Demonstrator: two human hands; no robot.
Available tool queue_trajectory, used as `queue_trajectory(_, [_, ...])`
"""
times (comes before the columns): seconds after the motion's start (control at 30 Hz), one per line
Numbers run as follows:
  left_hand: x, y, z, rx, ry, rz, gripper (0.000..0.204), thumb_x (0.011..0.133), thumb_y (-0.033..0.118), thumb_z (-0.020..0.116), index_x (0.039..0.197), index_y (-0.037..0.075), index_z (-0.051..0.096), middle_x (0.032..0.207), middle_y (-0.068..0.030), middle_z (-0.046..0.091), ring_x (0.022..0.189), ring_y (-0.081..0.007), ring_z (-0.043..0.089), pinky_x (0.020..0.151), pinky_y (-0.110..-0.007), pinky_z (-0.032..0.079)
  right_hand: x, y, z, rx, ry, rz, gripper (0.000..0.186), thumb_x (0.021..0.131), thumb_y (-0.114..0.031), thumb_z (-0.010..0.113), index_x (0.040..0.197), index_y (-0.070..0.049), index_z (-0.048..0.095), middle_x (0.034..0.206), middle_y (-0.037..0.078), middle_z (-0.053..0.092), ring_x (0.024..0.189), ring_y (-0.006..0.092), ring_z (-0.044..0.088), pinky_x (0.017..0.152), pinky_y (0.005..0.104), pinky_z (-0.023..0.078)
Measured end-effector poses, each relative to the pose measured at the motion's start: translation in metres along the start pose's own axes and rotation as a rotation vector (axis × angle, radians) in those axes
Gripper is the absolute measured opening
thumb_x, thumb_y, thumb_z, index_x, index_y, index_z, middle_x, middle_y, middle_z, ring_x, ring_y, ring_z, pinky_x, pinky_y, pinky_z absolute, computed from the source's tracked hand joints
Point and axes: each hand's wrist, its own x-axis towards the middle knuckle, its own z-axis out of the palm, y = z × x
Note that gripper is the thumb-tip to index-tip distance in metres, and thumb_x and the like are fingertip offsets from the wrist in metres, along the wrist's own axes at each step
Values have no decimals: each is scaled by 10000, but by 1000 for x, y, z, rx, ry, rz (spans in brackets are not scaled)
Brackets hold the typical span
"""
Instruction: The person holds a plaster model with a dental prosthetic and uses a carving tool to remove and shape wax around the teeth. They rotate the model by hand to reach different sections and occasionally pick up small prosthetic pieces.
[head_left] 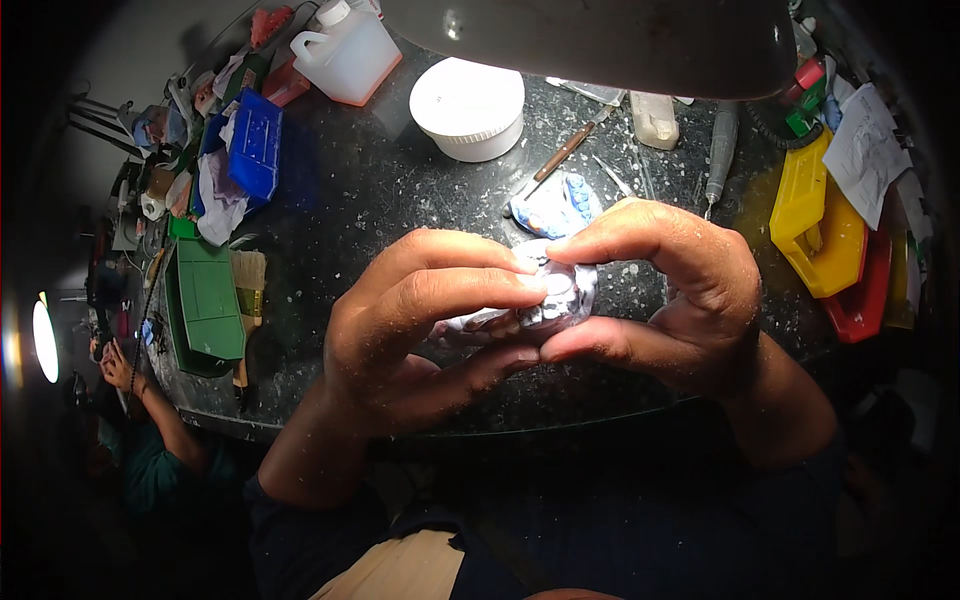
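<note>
Both hands hold a pale plaster dental cast [572, 296] over the near part of the dark bench. My left hand [385, 325] grips its left side, with two fingertips on top and the thumb along the near edge. From the right, my right hand [690, 290] has its index fingertip on the cast's far side and its thumb on the near side. A few tooth-coloured and pink parts show between the left fingers, while much of the cast is hidden by them. Just beyond lies a blue and white dental cast [572, 203], apart from my hands.
Behind stand a white tub [465, 105], a wooden-handled knife [563, 153] and a jug of pinkish liquid [345, 60]. Blue [255, 150] and green [207, 300] bins and a brush [248, 275] sit left; yellow bins [820, 220] right. A lamp hood [610, 50] overhangs. Another person's hand [120, 370] is far left.
</note>
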Motion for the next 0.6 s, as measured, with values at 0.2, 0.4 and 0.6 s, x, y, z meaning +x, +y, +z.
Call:
queue_trajectory(0.2, [-1,1,-2,-22,-21,-21,525,775,75,959,1258,39,755,1167,-159,764,1098,-281,753,910,-399,611,0,-1,-1,-5,-13,15,559,769,-213,1008,1185,51,742,1096,178,800,1009,235,779,884,331,600])
queue_trajectory(0.4, [-1,-3,-3,-33,-40,9,590,804,46,943,1341,15,701,1236,-173,727,1149,-267,737,962,-385,616,-1,-2,-3,-8,-31,40,544,786,-151,995,1207,62,724,1151,181,774,1062,228,768,948,337,609])
queue_trajectory(0.6, [-11,-1,12,-575,209,-424,748,853,-25,903,1491,-30,512,1358,-210,653,1243,-229,695,1090,-374,588,-3,8,1,96,15,-4,540,866,-9,913,1323,72,637,1291,178,678,1203,233,723,1085,368,589])
